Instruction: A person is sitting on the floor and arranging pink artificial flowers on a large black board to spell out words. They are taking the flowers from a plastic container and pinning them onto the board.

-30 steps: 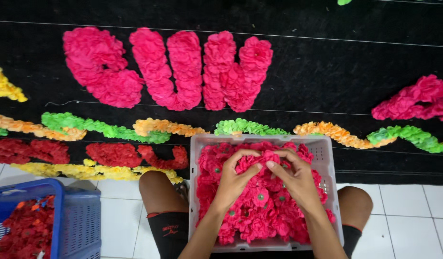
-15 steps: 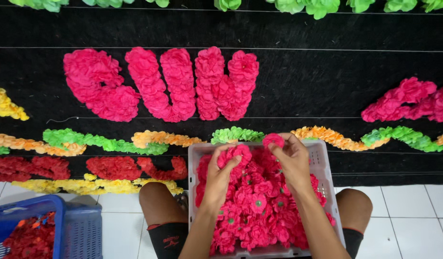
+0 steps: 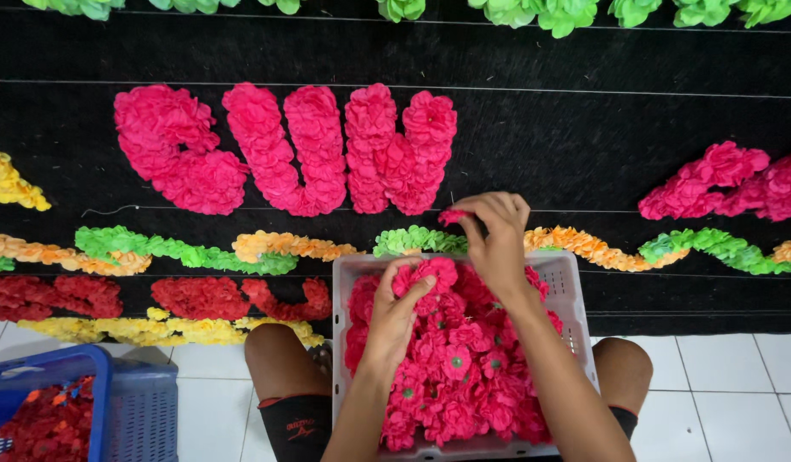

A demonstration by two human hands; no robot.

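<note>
2 bare hands work over a pale grey plastic crate [image 3: 575,287] with slotted walls, resting on the person's knees and heaped with crinkled pink paper flowers [image 3: 455,376], some showing green centres. Left hand [image 3: 394,316] lies on the heap, fingers curled around 1 ruffled bloom at the crate's far edge. Right hand [image 3: 496,235] is raised past the rim, fingers pinched on a single pink flower [image 3: 452,216] just above the black felt-like mat [image 3: 566,128]. Blue slotted basket [image 3: 130,411] of dark red flowers sits at left on white floor tiles. Farther out on the mat: wavy green, orange and yellow paper garlands [image 3: 181,251], then big puffy pink flower shapes [image 3: 284,145].
</note>
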